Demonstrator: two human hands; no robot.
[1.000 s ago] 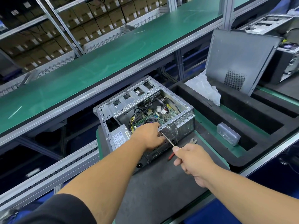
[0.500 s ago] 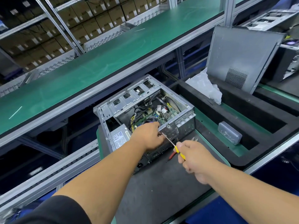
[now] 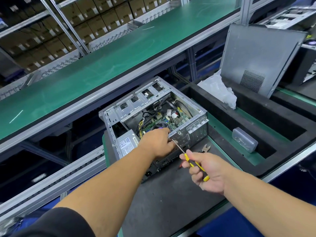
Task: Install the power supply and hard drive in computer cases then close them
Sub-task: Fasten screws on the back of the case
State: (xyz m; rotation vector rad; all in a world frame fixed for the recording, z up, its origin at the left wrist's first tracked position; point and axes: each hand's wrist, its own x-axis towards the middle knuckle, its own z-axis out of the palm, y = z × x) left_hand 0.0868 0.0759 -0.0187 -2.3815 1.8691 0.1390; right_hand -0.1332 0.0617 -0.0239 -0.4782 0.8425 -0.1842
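While the left hand (image 3: 158,142) curls its fingers over the near top edge of the open computer case (image 3: 153,120), the right hand (image 3: 205,171) grips a yellow-handled screwdriver (image 3: 191,162), its tip meeting the case's rear panel just beside the left fingertips. Left of those fingers, the power supply (image 3: 127,142) sits in the case's near corner.

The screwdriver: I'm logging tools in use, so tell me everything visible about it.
The screwdriver has a yellow-and-black handle and a thin bare metal shaft. It slants up and left, its tip at the computer case's rear panel beside the left hand. The right hand grips the handle, fingers curled round it.
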